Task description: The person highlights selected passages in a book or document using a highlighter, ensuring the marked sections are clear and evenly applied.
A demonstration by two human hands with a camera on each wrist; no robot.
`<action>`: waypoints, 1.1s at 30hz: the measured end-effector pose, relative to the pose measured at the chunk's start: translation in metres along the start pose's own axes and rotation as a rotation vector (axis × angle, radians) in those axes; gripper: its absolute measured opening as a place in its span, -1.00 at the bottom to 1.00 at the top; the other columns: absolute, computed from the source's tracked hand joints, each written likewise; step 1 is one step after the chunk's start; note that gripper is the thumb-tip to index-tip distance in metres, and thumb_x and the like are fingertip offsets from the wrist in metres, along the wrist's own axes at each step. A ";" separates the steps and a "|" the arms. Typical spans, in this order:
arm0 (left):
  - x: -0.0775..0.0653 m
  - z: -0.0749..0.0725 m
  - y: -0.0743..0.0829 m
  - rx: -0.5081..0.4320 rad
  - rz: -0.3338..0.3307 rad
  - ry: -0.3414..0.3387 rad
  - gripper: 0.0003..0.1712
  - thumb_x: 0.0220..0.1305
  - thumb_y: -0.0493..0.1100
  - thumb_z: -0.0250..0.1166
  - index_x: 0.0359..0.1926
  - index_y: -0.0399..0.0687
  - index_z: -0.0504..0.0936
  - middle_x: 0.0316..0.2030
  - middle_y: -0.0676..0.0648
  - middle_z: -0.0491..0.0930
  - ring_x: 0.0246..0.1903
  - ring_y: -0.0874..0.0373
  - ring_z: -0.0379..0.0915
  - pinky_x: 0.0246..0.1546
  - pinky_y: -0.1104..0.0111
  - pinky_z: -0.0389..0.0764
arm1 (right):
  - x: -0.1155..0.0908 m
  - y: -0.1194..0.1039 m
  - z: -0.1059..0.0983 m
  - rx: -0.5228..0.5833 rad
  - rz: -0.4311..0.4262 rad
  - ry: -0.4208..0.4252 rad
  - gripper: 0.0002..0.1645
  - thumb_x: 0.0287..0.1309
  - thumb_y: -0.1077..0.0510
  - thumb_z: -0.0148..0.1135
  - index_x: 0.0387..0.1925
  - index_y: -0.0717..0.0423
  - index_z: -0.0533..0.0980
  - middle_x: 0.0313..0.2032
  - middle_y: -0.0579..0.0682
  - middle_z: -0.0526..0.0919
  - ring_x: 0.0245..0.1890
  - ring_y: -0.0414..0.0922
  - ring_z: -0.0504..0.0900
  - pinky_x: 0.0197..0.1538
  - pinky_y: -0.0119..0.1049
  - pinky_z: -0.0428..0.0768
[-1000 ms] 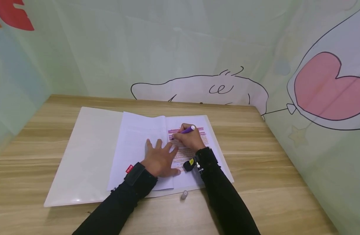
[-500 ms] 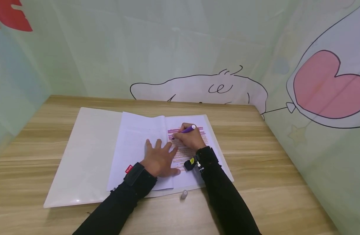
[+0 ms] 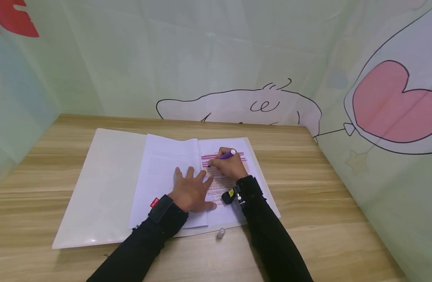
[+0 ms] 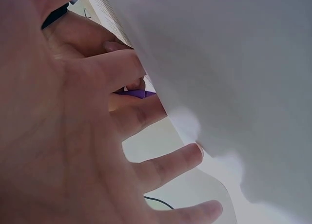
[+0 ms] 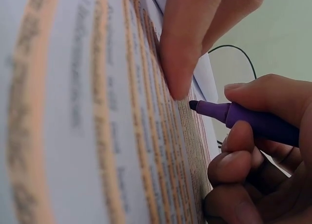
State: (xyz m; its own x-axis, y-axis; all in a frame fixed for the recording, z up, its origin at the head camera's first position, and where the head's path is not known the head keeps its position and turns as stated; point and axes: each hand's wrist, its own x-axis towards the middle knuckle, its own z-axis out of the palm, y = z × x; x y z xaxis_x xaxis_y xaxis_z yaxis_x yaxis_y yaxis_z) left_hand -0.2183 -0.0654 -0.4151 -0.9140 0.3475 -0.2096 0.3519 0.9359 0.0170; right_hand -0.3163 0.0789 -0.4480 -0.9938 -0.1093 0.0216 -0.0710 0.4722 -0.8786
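Observation:
My right hand [image 3: 231, 167] grips a purple highlighter [image 3: 227, 154] with its tip down at the printed right-hand page [image 3: 223, 143]. In the right wrist view the highlighter's dark chisel tip [image 5: 193, 105] is bare, and the thumb and fingers pinch its barrel. Purple strokes cross the upper lines of text; orange ones mark the lines below. My left hand [image 3: 190, 192] lies spread, fingers straight, across the blank left page [image 3: 166, 156] and the inner edge of the printed one. Its fingers [image 4: 168, 165] press against the paper in the left wrist view.
The pages sit in an open white folder [image 3: 99, 188] whose cover extends left over the wooden table [image 3: 318, 219]. A small grey pen cap [image 3: 221, 234] rests just below the folder's bottom edge. A patterned cloth wall [image 3: 216, 62] rises behind the table.
My right hand has shifted very slightly to the right along the text line with the highlighter. The left hand stays in place.

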 end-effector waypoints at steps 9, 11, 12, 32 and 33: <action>0.001 0.000 0.000 -0.002 -0.001 -0.010 0.01 0.06 0.48 0.28 0.45 0.11 0.34 0.42 -0.12 0.30 0.37 -0.31 0.11 0.32 -0.43 0.04 | 0.001 0.002 -0.003 -0.005 0.017 -0.004 -0.62 -0.04 0.19 0.50 -0.69 0.00 0.42 -0.67 -0.12 0.49 -0.60 -0.20 0.46 -0.57 -0.39 0.38; 0.001 0.000 0.000 -0.001 -0.002 -0.011 0.01 0.06 0.48 0.28 0.45 0.11 0.33 0.43 -0.12 0.29 0.38 -0.31 0.10 0.32 -0.43 0.04 | 0.002 0.002 -0.004 -0.001 0.008 -0.010 -0.62 -0.04 0.20 0.50 -0.69 0.00 0.42 -0.67 -0.13 0.49 -0.62 -0.20 0.45 -0.58 -0.39 0.38; 0.001 0.000 0.000 -0.002 -0.002 -0.011 0.01 0.06 0.48 0.28 0.45 0.11 0.33 0.43 -0.12 0.29 0.38 -0.31 0.10 0.32 -0.43 0.04 | 0.002 0.003 -0.004 -0.002 0.004 -0.012 -0.62 -0.04 0.19 0.50 -0.69 -0.01 0.42 -0.68 -0.13 0.49 -0.62 -0.20 0.45 -0.58 -0.39 0.38; 0.002 0.000 0.000 -0.007 -0.002 -0.017 0.02 0.07 0.47 0.29 0.45 0.11 0.32 0.43 -0.12 0.29 0.37 -0.30 0.10 0.33 -0.43 0.03 | 0.003 0.004 -0.008 -0.020 0.017 -0.001 -0.62 -0.02 0.19 0.50 -0.68 0.01 0.41 -0.67 -0.12 0.48 -0.59 -0.18 0.44 -0.58 -0.38 0.35; 0.003 0.000 0.000 -0.005 -0.002 -0.017 0.02 0.07 0.47 0.29 0.46 0.11 0.32 0.43 -0.12 0.29 0.36 -0.30 0.10 0.33 -0.43 0.03 | 0.003 0.004 -0.008 -0.022 0.013 0.004 -0.62 -0.03 0.19 0.50 -0.69 0.01 0.42 -0.68 -0.12 0.49 -0.59 -0.19 0.44 -0.58 -0.38 0.34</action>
State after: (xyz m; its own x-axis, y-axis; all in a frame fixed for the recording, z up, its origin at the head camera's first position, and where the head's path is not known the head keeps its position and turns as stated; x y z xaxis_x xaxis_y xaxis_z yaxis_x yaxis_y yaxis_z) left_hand -0.2207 -0.0645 -0.4159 -0.9111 0.3448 -0.2258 0.3492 0.9368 0.0216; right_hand -0.3206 0.0873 -0.4474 -0.9950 -0.0990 0.0123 -0.0598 0.4930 -0.8680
